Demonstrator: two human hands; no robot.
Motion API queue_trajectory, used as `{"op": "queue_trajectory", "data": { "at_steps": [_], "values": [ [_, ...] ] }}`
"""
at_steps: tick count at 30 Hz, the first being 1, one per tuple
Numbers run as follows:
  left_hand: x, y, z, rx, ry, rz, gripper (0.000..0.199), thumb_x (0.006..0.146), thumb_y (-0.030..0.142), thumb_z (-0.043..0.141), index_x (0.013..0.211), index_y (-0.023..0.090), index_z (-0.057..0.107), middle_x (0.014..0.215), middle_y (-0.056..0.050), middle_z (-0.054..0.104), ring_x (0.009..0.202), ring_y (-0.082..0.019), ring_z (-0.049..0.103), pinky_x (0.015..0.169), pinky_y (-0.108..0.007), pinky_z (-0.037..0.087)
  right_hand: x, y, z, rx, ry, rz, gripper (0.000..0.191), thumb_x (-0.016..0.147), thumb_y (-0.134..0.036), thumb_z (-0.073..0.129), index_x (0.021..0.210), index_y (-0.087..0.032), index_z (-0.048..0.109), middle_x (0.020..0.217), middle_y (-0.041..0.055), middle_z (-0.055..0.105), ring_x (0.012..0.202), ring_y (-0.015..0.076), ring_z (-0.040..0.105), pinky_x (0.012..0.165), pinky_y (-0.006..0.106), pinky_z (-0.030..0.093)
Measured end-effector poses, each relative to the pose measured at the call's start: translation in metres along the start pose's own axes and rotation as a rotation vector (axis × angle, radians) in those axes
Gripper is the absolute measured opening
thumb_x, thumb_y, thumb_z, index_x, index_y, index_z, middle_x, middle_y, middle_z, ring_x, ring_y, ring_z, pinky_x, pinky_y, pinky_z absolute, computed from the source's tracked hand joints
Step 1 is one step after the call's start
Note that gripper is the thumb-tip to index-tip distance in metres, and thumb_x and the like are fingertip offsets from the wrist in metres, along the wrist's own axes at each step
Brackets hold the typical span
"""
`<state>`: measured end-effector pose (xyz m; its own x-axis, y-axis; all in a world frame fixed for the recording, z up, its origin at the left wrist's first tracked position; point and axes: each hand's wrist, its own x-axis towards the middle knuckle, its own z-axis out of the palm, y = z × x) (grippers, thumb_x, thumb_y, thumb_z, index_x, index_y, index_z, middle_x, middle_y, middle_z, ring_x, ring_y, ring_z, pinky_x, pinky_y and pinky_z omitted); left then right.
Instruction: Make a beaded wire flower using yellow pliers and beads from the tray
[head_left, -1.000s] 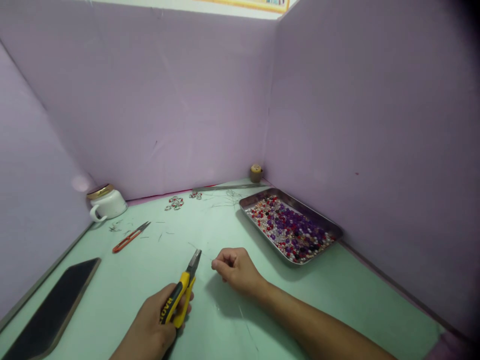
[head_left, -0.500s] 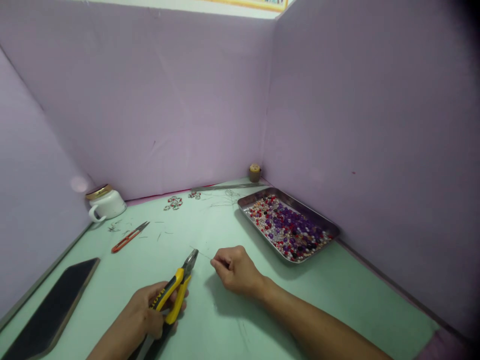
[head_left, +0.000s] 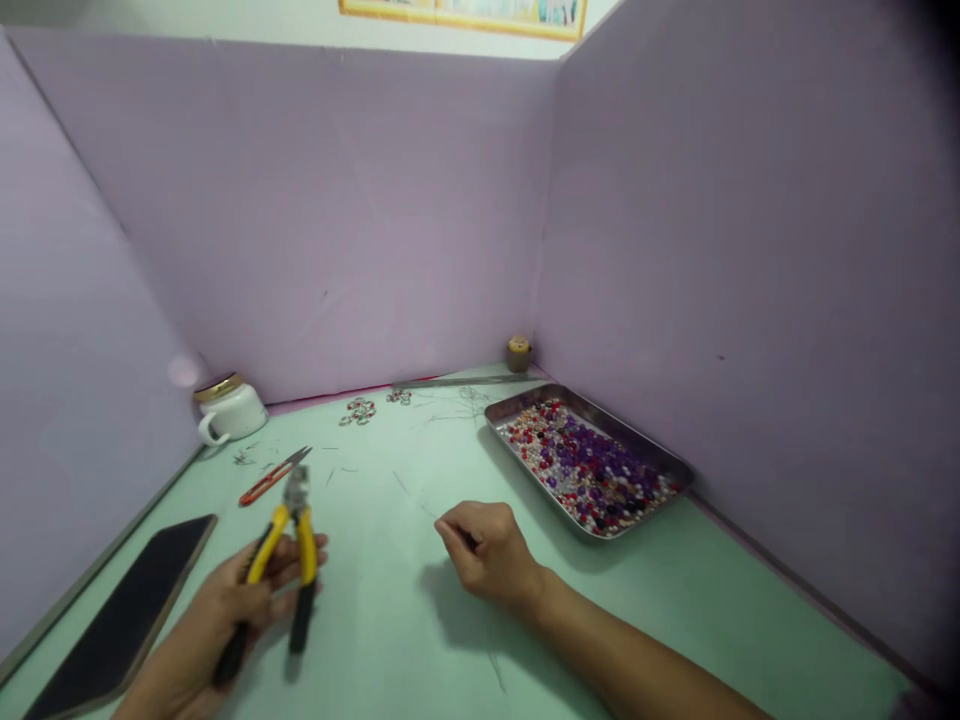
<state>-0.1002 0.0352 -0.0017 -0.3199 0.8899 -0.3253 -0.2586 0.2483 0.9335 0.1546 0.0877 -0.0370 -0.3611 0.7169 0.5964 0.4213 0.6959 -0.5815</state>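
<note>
My left hand (head_left: pixel 251 590) is wrapped round a pair of yellow and black pliers (head_left: pixel 306 545), whose handles are spread apart and whose jaws point away from me. In the middle of the table, my right hand (head_left: pixel 487 550) is closed in a pinch on a thin wire (head_left: pixel 428 511), and its short end sticks out to the left of the fingertips. The rest of that wire is hidden in the fist. A cut piece of wire (head_left: pixel 400 482) lies on the table between the two hands. Another thin wire (head_left: pixel 496 672) lies below my right wrist.
Right of centre stands a metal tray (head_left: pixel 517 470) of mixed beads. Red-handled thread snips (head_left: pixel 274 477), a dark phone-like slab (head_left: pixel 124 615) and a white lidded mug (head_left: pixel 234 412) are at left. Farther back are beaded wire pieces (head_left: pixel 360 411), long wires (head_left: pixel 465 381) and a small pot (head_left: pixel 518 354).
The pliers have moved left, away from the wire, and their handles have opened wider. A cut wire piece now lies on the table. My right hand keeps its pinch.
</note>
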Motion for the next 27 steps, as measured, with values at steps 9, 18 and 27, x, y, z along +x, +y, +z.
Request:
{"op": "queue_trajectory", "data": {
  "at_steps": [9,18,27],
  "values": [
    [-0.011,-0.040,0.045,0.203,-0.279,-0.186,0.006,0.053,0.019,0.059,0.056,0.017,0.053,0.065,-0.007,0.066,0.064,-0.024,0.062,0.063,-0.036,0.049,0.001,-0.007,0.000,-0.017,-0.063,-0.051,0.023,0.080,-0.021,0.042,0.064,-0.016,0.057,0.055,0.0031,0.056,0.049,0.0107,0.047,0.050,0.022,0.031],
    [-0.029,-0.037,0.048,0.239,-0.343,0.016,0.011,0.053,0.014,0.057,0.061,0.017,0.052,0.070,-0.005,0.063,0.066,-0.022,0.059,0.062,-0.033,0.046,-0.001,-0.005,0.003,-0.031,-0.073,-0.037,0.022,0.080,-0.020,0.042,0.063,-0.015,0.056,0.055,0.0018,0.054,0.049,0.0092,0.045,0.050,0.020,0.030],
    [-0.041,-0.028,0.050,0.669,-0.346,0.157,0.030,0.045,0.004,0.036,0.069,0.018,0.048,0.063,0.002,0.051,0.063,-0.014,0.049,0.054,-0.023,0.038,-0.001,-0.008,0.003,0.002,-0.071,0.003,0.021,0.078,-0.020,0.043,0.058,-0.015,0.049,0.049,-0.0014,0.047,0.045,0.0073,0.039,0.047,0.019,0.026]
  ]
}}
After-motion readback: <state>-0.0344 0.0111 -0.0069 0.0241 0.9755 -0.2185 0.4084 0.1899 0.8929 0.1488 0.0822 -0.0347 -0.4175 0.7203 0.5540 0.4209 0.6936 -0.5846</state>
